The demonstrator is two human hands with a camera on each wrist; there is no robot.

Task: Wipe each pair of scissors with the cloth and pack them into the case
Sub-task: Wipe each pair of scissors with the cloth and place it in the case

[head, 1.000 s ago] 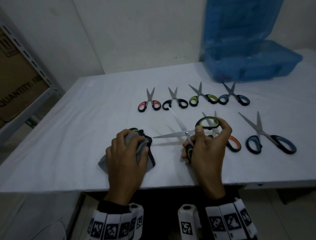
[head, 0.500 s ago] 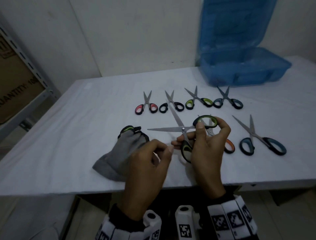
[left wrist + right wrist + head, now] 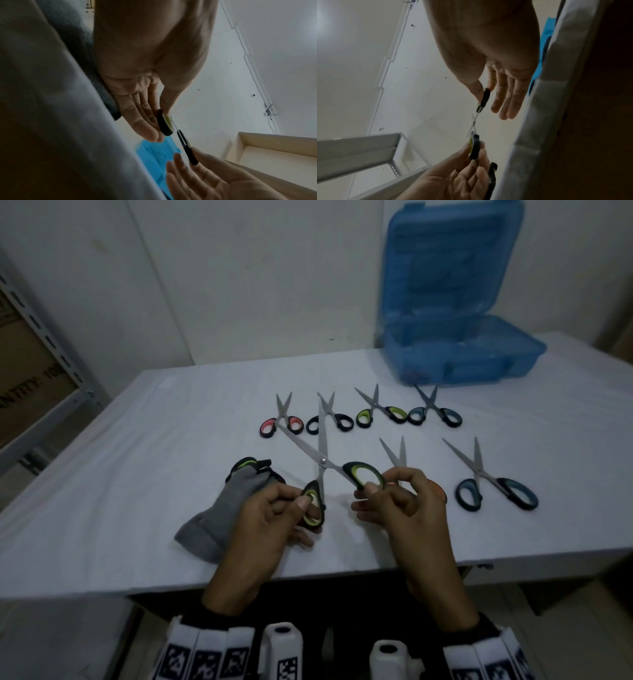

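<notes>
Released by the left hand (image 3: 274, 518), the grey cloth (image 3: 222, 518) lies leftward; green-and-black-handled steel scissors (image 3: 323, 463) are pinched by both handle loops, right hand (image 3: 404, 508) too, blades spread for wiping.

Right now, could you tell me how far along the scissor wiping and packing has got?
Early, it seems. No scissors are visible in the open blue case, though the view inside is blurry. Both hands, left and right, hold the green-handled scissors spread open, one handle each. The grey cloth lies on the table. Six pairs remain laid out unpacked.

head: high, looking down, wide | wrists: close under palms, facing upward | shared: held scissors (image 3: 322, 463)
</notes>
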